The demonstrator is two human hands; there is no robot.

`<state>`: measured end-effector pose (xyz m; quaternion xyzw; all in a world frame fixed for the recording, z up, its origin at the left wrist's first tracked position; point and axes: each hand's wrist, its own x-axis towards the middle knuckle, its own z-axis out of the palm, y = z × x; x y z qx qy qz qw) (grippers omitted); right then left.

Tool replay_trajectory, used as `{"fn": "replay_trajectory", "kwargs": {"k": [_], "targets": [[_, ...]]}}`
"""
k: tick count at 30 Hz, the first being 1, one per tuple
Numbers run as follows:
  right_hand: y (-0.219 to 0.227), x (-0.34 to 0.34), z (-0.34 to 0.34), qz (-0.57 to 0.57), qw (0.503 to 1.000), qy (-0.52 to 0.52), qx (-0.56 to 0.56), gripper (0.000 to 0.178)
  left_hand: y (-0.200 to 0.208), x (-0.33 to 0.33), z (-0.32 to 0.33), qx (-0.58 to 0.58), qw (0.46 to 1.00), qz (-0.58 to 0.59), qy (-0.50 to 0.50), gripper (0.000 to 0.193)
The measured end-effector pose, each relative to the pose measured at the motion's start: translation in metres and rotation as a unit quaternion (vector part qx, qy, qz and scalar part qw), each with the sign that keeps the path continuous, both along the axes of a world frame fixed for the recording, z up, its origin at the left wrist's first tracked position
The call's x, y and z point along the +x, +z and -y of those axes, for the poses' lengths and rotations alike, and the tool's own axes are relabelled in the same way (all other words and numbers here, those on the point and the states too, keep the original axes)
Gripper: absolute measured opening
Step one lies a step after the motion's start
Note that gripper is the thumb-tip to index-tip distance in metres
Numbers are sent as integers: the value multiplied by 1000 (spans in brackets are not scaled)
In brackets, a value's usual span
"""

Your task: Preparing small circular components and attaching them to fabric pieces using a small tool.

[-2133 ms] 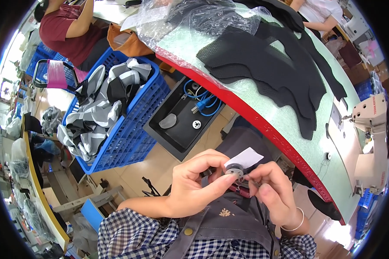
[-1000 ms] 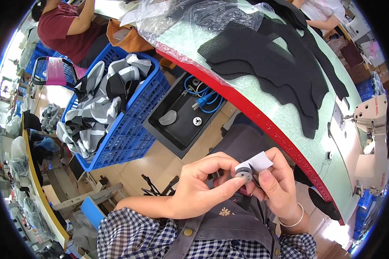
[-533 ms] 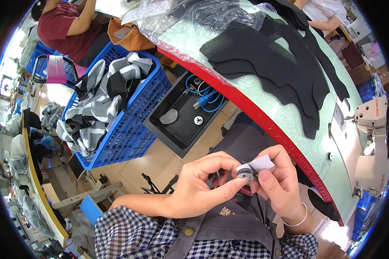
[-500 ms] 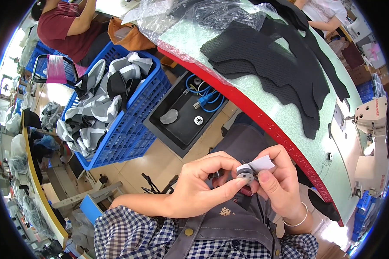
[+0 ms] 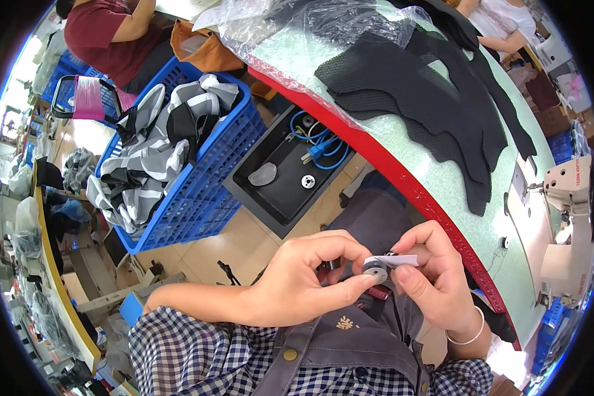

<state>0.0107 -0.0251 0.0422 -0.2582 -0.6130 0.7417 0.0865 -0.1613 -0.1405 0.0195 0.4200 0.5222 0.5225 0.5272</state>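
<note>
Above my lap, my left hand (image 5: 310, 277) pinches a small metal bobbin (image 5: 375, 270) wound with dark thread between thumb and fingertips. My right hand (image 5: 435, 280), with a white band at the wrist, is closed on a small white slip of paper (image 5: 402, 260) that lies against the bobbin's upper side. Something small and dark shows by the right fingertips, too little to name. Below the bobbin a dark red object (image 5: 378, 292) is partly covered by my fingers.
The red-edged green table (image 5: 402, 175) carries black fabric pieces (image 5: 416, 99), clear plastic and a sewing machine (image 5: 567, 224). A black tray (image 5: 280, 204) under its edge holds a blue cable and another bobbin (image 5: 308, 181). A blue basket (image 5: 204, 198) of cloth stands left. Two people sit beyond.
The white slip has turned from a slant to nearly level beside the bobbin. My right hand has shifted slightly right, and the whole view has moved a little.
</note>
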Motion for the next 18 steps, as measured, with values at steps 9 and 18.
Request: {"fn": "replay_trajectory", "kwargs": {"k": [9,18], "targets": [[3,-1,-2,21,999,20,-22,20,4,-3,-2,-1,999,-40,-9,14],[0,-1,4,-27,989,-4,-144,20,3,-3,-2,19,999,-30,3,14]]}}
